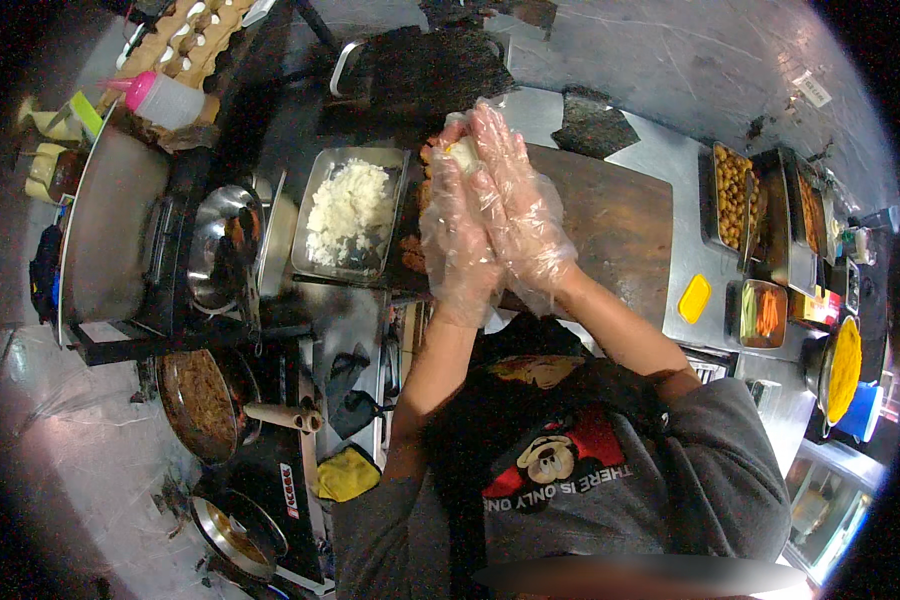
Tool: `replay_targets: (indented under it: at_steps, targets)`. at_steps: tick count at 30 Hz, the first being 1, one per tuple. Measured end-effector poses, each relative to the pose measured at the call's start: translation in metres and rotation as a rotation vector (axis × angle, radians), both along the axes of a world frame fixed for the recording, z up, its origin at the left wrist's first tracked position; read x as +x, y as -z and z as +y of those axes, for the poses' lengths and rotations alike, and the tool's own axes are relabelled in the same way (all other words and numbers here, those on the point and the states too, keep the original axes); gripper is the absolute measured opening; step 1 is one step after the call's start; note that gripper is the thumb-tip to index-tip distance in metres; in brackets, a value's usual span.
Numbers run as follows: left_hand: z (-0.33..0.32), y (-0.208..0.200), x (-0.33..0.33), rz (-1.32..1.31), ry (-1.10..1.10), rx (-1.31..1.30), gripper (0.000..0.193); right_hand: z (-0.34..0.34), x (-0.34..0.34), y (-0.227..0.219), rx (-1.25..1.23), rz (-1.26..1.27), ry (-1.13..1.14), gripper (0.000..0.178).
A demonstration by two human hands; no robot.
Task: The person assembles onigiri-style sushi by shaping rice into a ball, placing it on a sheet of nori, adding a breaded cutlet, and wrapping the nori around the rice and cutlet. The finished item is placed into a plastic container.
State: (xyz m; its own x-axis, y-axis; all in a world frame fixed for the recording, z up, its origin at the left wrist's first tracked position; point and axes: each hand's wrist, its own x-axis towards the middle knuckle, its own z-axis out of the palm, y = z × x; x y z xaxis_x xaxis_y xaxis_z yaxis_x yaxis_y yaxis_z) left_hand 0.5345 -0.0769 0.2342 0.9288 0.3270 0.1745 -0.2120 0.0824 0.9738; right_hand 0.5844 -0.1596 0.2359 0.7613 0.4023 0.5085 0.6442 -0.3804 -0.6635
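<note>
My left hand point(457, 235) and my right hand point(523, 205) both wear clear plastic gloves. They are pressed together palm to palm above a dark wooden board point(620, 215). Between them, near the fingertips of my left hand, part of a white lump of food point(461, 153) with a yellow bit shows; the rest is covered by my hands. Reddish-brown food point(413, 252) lies along the board's left side, partly behind my left hand. Left of it stands a metal tray point(313, 262) of white, crumbly food that looks like cooked rice point(348, 212).
Dark seaweed-like sheets point(592, 124) lie beyond the board, with more stacked on a tray point(425, 65). To the right are a yellow lid point(694, 299), a tray of small round food point(732, 205) and carrot strips point(766, 312). Pans point(198, 405) and a metal bowl point(206, 268) stand left.
</note>
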Motion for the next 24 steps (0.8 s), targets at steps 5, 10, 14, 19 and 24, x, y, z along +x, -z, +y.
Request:
replay_targets:
  at_steps: [5,10,14,19,24]
  targets:
    - [-0.015,-0.029,0.003,-0.059,0.095,-0.673,0.062,-0.013,0.0,-0.032,-0.15,-0.078,-0.038,0.057]
    - [-0.015,-0.016,-0.011,-0.005,0.06,-0.374,0.069,-0.006,0.006,-0.044,-0.382,-0.263,0.009,0.059]
    - [-0.007,-0.018,-0.02,-0.09,-0.113,0.6,0.066,-0.015,0.001,-0.033,-0.183,-0.218,-0.129,0.059]
    - [-0.013,-0.008,-0.015,-0.105,-0.084,0.506,0.063,-0.008,0.009,-0.057,-0.347,-0.122,0.01,0.061]
    - [0.004,-0.006,-0.012,-0.132,-0.124,0.958,0.063,-0.011,-0.002,-0.035,-0.296,-0.225,-0.126,0.062]
